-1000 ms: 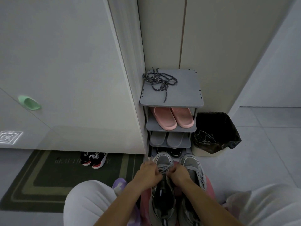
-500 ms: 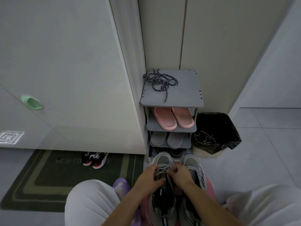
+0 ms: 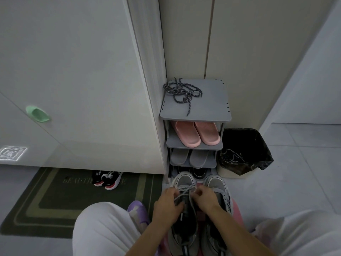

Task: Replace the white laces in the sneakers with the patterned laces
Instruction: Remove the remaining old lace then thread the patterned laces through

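Down at the bottom of the head view, two grey sneakers [image 3: 215,183] stand side by side on the floor between the person's knees, toes pointing at a grey shoe rack [image 3: 208,108]. Both hands work on the sneaker on the left side. The left hand [image 3: 167,202] has its fingers curled round a strand of the white lace [image 3: 184,190] at the tongue. The right hand [image 3: 206,197] pinches the lace from the other side, so the two hands sit close together with the lace crossing between them. The neighbouring sneaker is untouched.

The patterned laces [image 3: 181,92] lie in a loose dark tangle on the rack's top shelf, towards its back left corner, well apart from the hands. On the shelf below sit pink slippers [image 3: 195,133], and under those grey slippers [image 3: 190,157]. Just right of the rack stands a bin [image 3: 245,150] lined with a black bag. To the left a dark green doormat [image 3: 55,200] carries a pair of black and red shoes [image 3: 108,179].
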`<state>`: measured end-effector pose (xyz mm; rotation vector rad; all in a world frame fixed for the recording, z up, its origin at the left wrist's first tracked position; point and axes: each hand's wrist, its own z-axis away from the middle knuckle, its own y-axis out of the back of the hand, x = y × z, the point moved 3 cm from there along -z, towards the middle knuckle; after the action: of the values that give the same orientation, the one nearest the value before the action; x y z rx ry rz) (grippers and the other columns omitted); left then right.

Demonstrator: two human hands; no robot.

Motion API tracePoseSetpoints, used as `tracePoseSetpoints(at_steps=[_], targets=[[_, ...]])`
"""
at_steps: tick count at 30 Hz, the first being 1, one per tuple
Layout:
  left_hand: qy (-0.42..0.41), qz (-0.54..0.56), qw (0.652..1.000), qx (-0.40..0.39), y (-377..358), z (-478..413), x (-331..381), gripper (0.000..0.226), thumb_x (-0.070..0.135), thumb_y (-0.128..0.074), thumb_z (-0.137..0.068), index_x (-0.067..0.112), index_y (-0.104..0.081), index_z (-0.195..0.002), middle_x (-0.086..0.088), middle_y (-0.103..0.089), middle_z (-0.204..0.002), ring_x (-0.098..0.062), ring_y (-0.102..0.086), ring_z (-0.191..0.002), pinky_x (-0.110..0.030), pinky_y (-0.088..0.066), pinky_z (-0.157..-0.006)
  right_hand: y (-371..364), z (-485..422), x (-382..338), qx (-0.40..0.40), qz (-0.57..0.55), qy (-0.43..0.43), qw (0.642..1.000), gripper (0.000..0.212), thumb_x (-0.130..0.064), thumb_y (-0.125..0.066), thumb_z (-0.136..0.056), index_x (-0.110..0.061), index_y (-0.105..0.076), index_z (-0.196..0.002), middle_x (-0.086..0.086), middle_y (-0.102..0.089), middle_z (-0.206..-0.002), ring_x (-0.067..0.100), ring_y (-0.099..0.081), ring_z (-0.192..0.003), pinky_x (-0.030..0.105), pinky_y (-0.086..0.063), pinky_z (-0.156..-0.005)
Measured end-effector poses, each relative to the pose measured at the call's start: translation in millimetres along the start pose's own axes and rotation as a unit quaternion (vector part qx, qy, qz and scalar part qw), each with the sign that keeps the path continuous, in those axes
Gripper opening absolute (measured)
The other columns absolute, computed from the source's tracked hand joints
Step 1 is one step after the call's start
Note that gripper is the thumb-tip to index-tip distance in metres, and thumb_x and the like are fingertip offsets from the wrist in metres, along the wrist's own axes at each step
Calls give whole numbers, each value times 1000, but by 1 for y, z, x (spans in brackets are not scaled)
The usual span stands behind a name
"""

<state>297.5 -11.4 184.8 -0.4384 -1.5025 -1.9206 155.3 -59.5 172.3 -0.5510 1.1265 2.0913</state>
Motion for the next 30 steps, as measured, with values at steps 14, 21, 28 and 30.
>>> tracePoseSetpoints(at_steps=[14, 21, 28, 30], targets=[[-17, 30, 999, -20, 3, -1, 1, 33, 25, -60, -84, 25, -56, -117, 7, -59, -90, -16, -60, -95, -25, -45, -83, -2, -3, 8, 14, -67, 2, 998, 24, -24, -62, -86, -22, -55, -64, 14, -70, -83, 27, -66, -82, 32, -52, -76], [-17, 47, 998, -30, 1, -1, -4, 39, 24, -58, -87, 24, -53, -126, 1, -55, -119, -11, -53, -106, -18, -39, -87, 4, -1, 10, 77, -192, -3, 978, 18, -10, -39, -99, -3, -47, -84, 7, -57, -64, 14, -57, -55, 11, -47, -44], [-10, 42, 998, -39, -2, -4, -7, 42, 25, -59, -87, 22, -51, -128, 0, -53, -123, -12, -52, -111, -14, -34, -86, -3, -8, 13, 20, -118, 4, 993, 25, -16, -71, -80, -19, -56, -60, 1, -62, -65, 20, -63, -70, 30, -52, -72], [-9, 45, 998, -40, -3, -4, -7, 44, 25, -58, -88, 24, -49, -130, 0, -52, -123, -13, -52, -112, -17, -36, -89, -3, -9, 14, 22, -124, -1, 992, 26, -11, -64, -86, -14, -54, -62, 6, -63, -66, 20, -63, -66, 34, -55, -73]])
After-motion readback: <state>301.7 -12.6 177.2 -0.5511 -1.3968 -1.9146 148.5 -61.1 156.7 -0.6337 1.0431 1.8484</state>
